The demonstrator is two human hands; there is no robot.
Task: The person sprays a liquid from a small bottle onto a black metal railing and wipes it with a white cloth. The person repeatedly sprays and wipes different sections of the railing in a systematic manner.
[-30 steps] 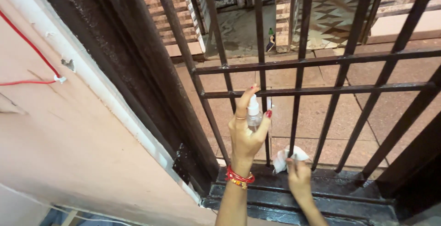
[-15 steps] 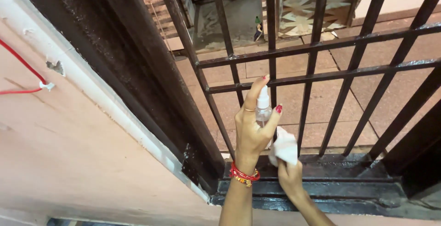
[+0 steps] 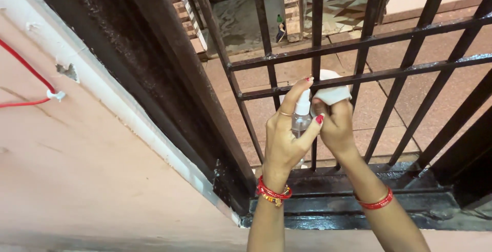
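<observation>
- The left hand [image 3: 287,142] has its fingers [image 3: 296,92] curled round a small clear spray bottle [image 3: 300,121]; the forefinger rests on the white top, and the thumb presses the side.
- The right hand [image 3: 335,126] is closed round a white cloth [image 3: 330,90], bunched against the lower crossbar [image 3: 410,70] of the dark metal grille [image 3: 369,37].
- The bottle stands upright between the two hands, just in front of an upright bar [image 3: 316,26], touching the left palm and close beside the right fingers.
- The bottle's lower half is hidden behind the left palm, and most of the cloth is covered by the right hand.
- Red bangles [image 3: 274,193] circle the left wrist.
- A wet black sill [image 3: 410,201] runs below the grille, with a pink wall [image 3: 77,180] and a red cable [image 3: 25,70] to the left.
</observation>
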